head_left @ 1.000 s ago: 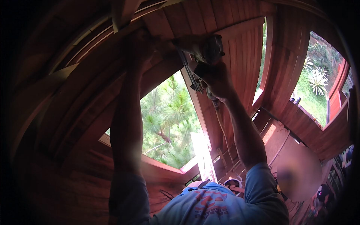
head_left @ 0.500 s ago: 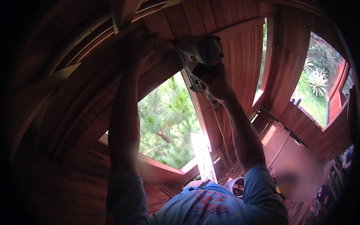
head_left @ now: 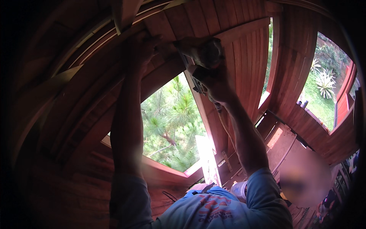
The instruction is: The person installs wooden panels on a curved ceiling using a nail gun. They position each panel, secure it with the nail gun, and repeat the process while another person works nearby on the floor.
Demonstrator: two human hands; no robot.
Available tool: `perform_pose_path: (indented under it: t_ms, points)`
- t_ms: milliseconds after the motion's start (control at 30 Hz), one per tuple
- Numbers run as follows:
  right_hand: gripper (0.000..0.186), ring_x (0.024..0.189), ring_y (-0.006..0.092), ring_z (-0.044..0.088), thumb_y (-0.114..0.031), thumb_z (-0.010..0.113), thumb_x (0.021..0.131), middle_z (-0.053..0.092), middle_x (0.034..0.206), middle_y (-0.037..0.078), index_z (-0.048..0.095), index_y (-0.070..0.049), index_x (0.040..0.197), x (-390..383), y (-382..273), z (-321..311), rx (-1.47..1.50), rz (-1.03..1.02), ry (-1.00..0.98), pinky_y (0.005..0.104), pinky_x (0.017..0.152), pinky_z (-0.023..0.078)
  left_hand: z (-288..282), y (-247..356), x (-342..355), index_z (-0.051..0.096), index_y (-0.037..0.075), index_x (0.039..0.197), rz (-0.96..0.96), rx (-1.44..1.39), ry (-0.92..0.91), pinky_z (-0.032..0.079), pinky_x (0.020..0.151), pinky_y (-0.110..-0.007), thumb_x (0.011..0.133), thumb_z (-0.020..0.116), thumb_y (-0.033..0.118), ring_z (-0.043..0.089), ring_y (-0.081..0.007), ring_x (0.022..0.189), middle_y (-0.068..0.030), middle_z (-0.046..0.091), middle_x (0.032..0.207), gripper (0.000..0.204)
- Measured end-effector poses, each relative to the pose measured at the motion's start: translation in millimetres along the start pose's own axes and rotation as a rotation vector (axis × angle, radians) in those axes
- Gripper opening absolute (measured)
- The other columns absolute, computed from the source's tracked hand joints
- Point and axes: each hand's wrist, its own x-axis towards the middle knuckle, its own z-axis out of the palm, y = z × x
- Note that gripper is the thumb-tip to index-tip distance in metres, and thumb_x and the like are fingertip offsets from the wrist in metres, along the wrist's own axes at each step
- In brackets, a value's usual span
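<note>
Pine foliage [head_left: 181, 108] outside; 2 spiky plants [head_left: 326, 83] on grass [head_left: 322, 111]; pale bucket [head_left: 239, 189].

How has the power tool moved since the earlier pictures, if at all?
Yes: the power tool shifted slightly left, away from the narrow window.

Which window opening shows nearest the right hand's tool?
Large left opening, below-left of the tool, showing pine foliage; narrow slit and far-right window sit farther right.

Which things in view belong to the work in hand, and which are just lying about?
In use: nail gun, judging by shape, in the right grip; its hose; wooden boards near the left grip.

Apparently lying about: pale bucket, partly behind the right sleeve; small dark objects at the right-hand window.
</note>
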Motion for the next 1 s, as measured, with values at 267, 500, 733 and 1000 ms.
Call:
perform_pose_path:
  t_ms: [267, 500, 733, 1000]
  points:
    - [0.045, 0.102, 0.0138, 0.064, -0.023, 0.075, 0.085, 0.068, 0.112, 0.010, 0.061, -0.003, 0.122, -28.0, 14.0, -6.1, 0.178, 0.007, 0.001, 0.0310, 0.089, 0.050, -0.4, 12.6, -2.5, 0.062, 0.010, 0.090, -0.146, 0.074, 0.030, 0.048, 0.058, -0.024, 0.083, 0.074, 0.018, 0.055, -0.0071, 0.065, 0.0008, 0.057, 0.075, 0.017]
    - [0.056, 0.113, 0.0152, 0.059, -0.024, 0.077, 0.084, 0.063, 0.123, 0.010, 0.053, -0.003, 0.130, -67.6, 22.6, -9.2, 0.335, -0.016, 0.114, 0.0320, 0.098, 0.046, 3.0, 14.0, -7.1, 0.060, 0.013, 0.086, -0.160, 0.012, 0.064, 0.045, 0.058, -0.022, 0.086, 0.072, 0.021, 0.048, -0.0040, 0.061, 0.0043, 0.052, 0.071, 0.014]
    - [0.051, 0.097, 0.0152, 0.065, -0.039, 0.075, 0.083, 0.070, 0.101, 0.010, 0.063, -0.001, 0.114, -83.1, 46.1, -14.8, 0.233, 0.240, 0.062, 0.0325, 0.085, 0.051, -6.7, 11.5, -1.6, 0.057, 0.016, 0.083, -0.150, 0.032, 0.067, 0.038, 0.049, -0.018, 0.090, 0.068, 0.020, 0.037, -0.0019, 0.045, 0.0063, 0.046, 0.060, 0.014]
    - [0.045, 0.090, 0.0141, 0.067, -0.039, 0.075, 0.084, 0.071, 0.091, 0.010, 0.066, -0.002, 0.107, -78.6, 59.3, -18.6, 0.169, 0.222, 0.044, 0.0323, 0.078, 0.052, -6.9, 11.9, -2.9, 0.062, 0.010, 0.085, -0.142, 0.011, 0.087, 0.036, 0.051, -0.021, 0.090, 0.069, 0.023, 0.045, -0.0032, 0.055, 0.0043, 0.053, 0.070, 0.016]
